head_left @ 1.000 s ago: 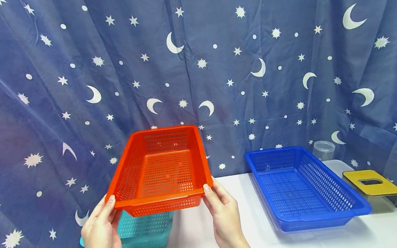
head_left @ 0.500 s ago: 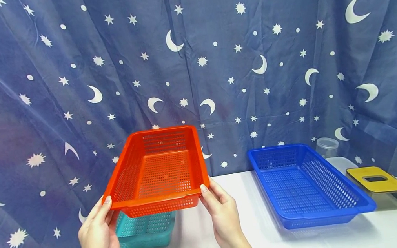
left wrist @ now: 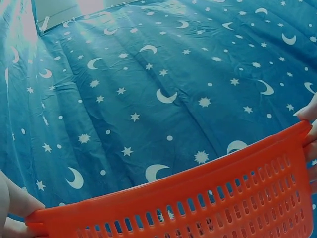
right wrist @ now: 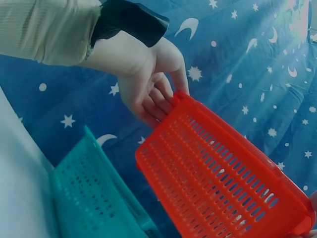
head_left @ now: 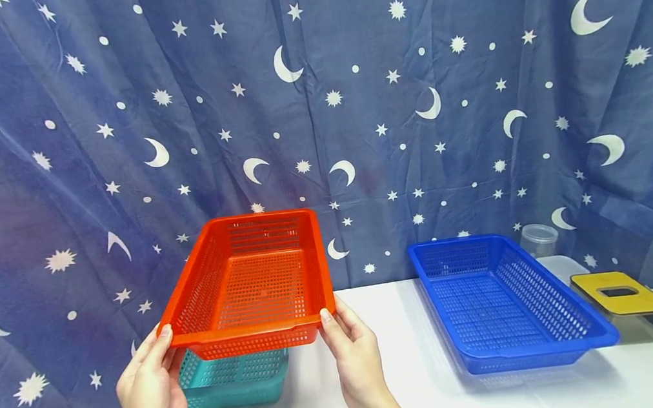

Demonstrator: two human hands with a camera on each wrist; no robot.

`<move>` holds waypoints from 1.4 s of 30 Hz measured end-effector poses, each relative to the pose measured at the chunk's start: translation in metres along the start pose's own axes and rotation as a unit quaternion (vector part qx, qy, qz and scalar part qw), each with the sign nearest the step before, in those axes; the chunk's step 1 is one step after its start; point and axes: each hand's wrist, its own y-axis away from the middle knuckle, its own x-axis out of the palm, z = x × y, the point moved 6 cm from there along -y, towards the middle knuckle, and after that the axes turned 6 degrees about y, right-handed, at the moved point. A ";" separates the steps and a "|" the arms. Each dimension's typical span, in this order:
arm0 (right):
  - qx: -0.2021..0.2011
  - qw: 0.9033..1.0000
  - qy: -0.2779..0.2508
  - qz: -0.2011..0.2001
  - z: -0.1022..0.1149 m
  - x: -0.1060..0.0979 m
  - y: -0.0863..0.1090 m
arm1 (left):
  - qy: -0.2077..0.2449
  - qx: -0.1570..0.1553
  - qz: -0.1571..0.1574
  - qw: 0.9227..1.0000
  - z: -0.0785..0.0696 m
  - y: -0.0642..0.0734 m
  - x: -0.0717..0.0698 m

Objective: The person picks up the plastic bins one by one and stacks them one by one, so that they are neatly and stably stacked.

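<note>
From where I stand, a rectangular orange-red plastic basket (head_left: pixel 252 288) hangs in the air between the person's two hands; its walls are pierced with rows of small slots, its floor is a fine mesh-like grid, and a smooth, thick rim runs round its rounded corners; the left hand (head_left: pixel 153 391) grips the near left corner, thumb on top of the rim; the right hand (head_left: pixel 356 357) grips the near right corner the same way, so the basket extends forward from both hands, its near edge between them; below it, partly hidden by it and by the left hand, a teal perforated plastic basket (head_left: pixel 232 397) sits on the smooth white table (head_left: pixel 321 405); from the right wrist view a gap shows between the two; a beige wrinkled sleeve (right wrist: pixel 49 29) and a black band (right wrist: pixel 131 22) show at the left wrist; well to the right of the hands stands a larger-looking blue plastic basket (head_left: pixel 488 316), also latticed; beyond it are a clear cylindrical lidded jar (head_left: pixel 539 240) and a box with a flat yellow top (head_left: pixel 640 298) cut with an oblong opening; behind everything, a creased navy cloth curtain (head_left: pixel 366 123) falls in folds, printed with pale moons, stars and dots.
</note>
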 end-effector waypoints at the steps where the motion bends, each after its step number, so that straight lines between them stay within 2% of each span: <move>1: 0.000 1.000 -0.004 0.002 -0.001 0.001 0.000 | 0.002 -0.002 -0.002 1.000 0.000 -0.001 -0.001; 9: 0.003 1.000 -0.010 0.019 -0.004 0.006 0.003 | 0.008 -0.012 0.002 1.000 -0.002 -0.004 -0.006; 13: 0.007 0.999 -0.008 0.037 -0.007 0.009 0.004 | 0.013 -0.008 -0.010 1.000 -0.005 -0.006 -0.010; 16: 0.009 0.999 -0.003 0.046 -0.009 0.011 0.004 | 0.033 -0.007 -0.016 0.999 -0.007 -0.007 -0.014; 26: 0.002 0.997 0.021 0.076 -0.009 0.018 0.006 | 0.067 0.020 -0.038 0.997 -0.013 -0.007 -0.016; 33: 0.004 0.993 0.059 0.102 -0.013 0.025 0.013 | 0.078 0.057 -0.057 0.994 -0.020 -0.009 -0.023; 42: -0.006 0.988 0.071 0.134 -0.012 0.032 0.015 | 0.097 0.059 -0.077 0.991 -0.025 -0.011 -0.030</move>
